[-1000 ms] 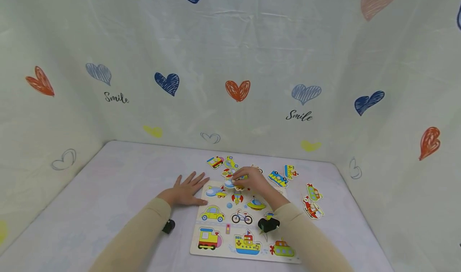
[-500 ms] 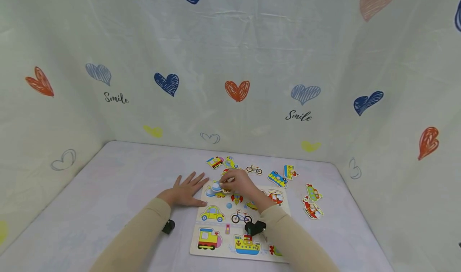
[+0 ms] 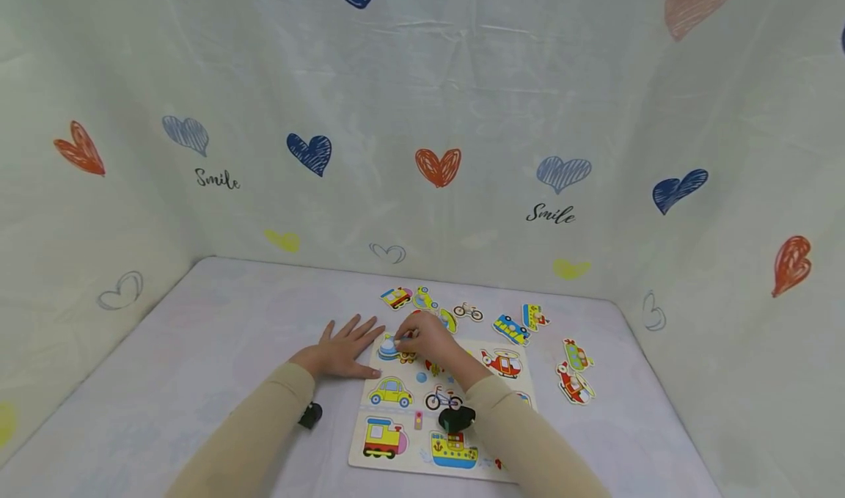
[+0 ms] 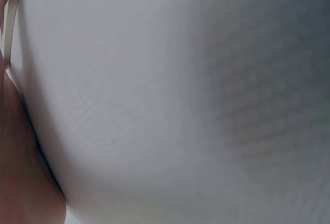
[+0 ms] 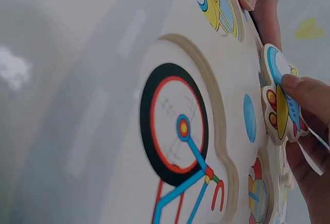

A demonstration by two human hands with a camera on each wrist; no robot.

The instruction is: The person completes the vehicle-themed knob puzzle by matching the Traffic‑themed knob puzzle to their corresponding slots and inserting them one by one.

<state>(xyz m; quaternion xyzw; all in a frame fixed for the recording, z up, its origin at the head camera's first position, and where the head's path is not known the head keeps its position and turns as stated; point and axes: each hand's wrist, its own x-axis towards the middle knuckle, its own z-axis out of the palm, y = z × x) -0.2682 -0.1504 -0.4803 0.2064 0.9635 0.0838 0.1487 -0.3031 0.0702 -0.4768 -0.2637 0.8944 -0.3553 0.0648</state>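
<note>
A wooden puzzle board (image 3: 357, 439) with vehicle-shaped recesses lies on the table in the head view. My right hand (image 3: 432, 339) pinches an airplane puzzle piece (image 5: 281, 100) between thumb and fingers, over the board's upper left corner. In the right wrist view the piece stands tilted at the board's surface; whether it sits in the airplane recess I cannot tell. My left hand (image 3: 339, 353) lies flat with spread fingers on the table, its thumb at the board's left edge. Only part of that hand (image 4: 26, 167) and the pale tabletop show in the left wrist view.
Behind the board lie loose train (image 3: 397, 298), car (image 3: 425, 298) and bicycle (image 3: 468, 311) pieces. To the right are bus (image 3: 511, 329), ship (image 3: 535, 317), submarine (image 3: 577, 355) and helicopter (image 3: 574, 385) pieces. A heart-patterned curtain (image 3: 436, 219) encloses the table.
My right hand has carried the airplane piece leftward and toward me, from the board's far edge to its upper left corner. The left hand stays where it was.
</note>
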